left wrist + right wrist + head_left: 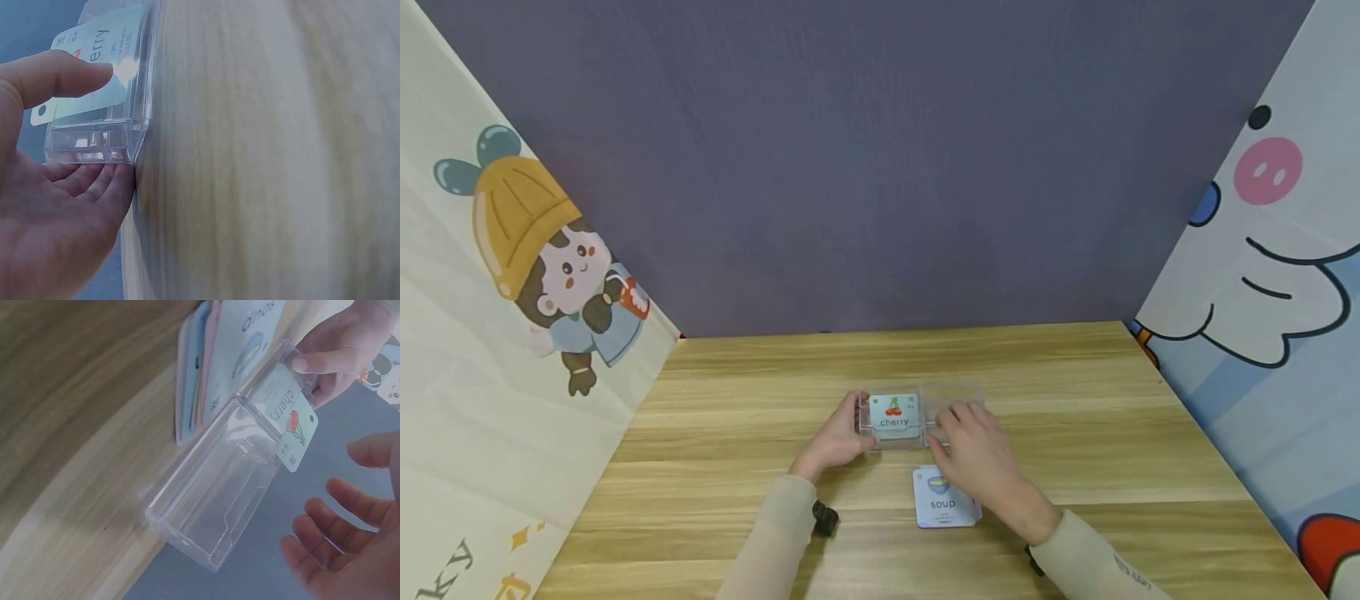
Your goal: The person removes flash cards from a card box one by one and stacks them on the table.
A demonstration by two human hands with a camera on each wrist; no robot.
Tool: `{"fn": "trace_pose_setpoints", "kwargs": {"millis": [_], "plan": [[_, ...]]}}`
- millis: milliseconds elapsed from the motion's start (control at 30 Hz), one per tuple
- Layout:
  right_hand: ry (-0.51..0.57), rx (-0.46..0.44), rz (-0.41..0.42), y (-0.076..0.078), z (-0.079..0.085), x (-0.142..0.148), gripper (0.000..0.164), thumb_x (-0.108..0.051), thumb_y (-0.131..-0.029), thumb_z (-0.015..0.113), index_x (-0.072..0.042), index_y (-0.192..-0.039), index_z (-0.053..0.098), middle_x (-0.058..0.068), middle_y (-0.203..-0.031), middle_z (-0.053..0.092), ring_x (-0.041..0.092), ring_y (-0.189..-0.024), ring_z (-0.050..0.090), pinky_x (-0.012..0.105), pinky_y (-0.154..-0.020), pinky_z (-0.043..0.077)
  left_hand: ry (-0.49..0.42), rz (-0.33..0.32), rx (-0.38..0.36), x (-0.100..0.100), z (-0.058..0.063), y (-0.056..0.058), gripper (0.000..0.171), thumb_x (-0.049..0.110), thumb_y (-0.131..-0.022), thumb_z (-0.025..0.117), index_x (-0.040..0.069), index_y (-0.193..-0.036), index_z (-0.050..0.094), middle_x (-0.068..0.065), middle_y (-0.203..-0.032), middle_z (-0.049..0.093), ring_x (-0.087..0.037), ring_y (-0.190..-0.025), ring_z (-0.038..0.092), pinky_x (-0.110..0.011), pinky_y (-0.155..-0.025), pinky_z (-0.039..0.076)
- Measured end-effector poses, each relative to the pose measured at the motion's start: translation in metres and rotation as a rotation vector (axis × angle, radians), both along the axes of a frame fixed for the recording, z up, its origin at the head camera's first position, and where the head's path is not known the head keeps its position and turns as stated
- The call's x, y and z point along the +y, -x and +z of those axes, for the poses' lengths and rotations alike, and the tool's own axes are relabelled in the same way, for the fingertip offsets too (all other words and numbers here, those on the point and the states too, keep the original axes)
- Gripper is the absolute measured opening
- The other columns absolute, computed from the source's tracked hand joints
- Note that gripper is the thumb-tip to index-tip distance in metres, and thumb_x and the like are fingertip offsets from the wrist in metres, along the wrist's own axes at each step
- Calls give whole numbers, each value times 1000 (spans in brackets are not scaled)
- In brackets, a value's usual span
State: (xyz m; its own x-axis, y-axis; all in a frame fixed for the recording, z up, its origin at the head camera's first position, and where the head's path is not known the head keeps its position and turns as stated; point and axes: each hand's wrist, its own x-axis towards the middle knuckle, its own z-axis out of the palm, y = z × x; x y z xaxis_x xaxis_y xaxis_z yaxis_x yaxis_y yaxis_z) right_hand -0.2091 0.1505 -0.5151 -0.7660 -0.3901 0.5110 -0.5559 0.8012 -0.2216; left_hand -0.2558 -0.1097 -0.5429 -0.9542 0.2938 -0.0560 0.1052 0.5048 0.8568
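Observation:
A clear plastic card box [952,390] with two compartments lies on the table. Cards topped by one reading "cherry" [894,412] fill its left compartment. My left hand [841,435] grips the box's left end, thumb at the near side and fingers around the far side; in the left wrist view the thumb [69,78] overlaps the cherry card. The right compartment [212,475] holds no cards. Over it is my right hand [976,454], fingers loosely bent and nothing between them, apart from the box in the right wrist view.
A stack of cards topped by one reading "soup" [943,505] lies on the wooden table [737,367], just in front of the box and partly under the right hand in the head view. A dark grey panel [880,167] stands behind the table, with printed cloths on both sides.

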Motion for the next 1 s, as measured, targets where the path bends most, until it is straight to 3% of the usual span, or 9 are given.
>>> {"fn": "trace_pose_setpoints", "kwargs": {"millis": [167,400,667,1000], "plan": [[16,-29,-8,1,4,-2,29,-29,-86,79,-6,-102,70,9,-102,67,27,-96,60,44,-87,54,0,-1,-5,0,0,0,80,-2,-78,72,-1,-147,34,-17,-131,51,-28,-116,54,-46,-103,48],[41,-43,-2,5,9,-4,30,-26,-84,80,-6,-104,70,9,-102,66,26,-94,59,40,-83,53,-1,-3,-11,0,-2,1,79,-2,-78,72,0,-147,34,-15,-130,53,-27,-115,56,-45,-102,49],[101,-15,8,8,14,-5,30,-21,-80,85,-4,-100,70,8,-99,66,25,-91,59,40,-81,53,4,-4,-7,1,-1,1,82,-2,-75,73,-3,-147,33,-15,-128,53,-25,-112,56,-41,-100,49],[128,-22,23,12,19,-7,29,-21,-82,83,-5,-103,70,8,-102,67,25,-94,60,39,-83,53,3,-1,-4,0,-2,0,83,-1,-74,73,-2,-146,34,-15,-128,55,-26,-113,57,-44,-103,48]]}}
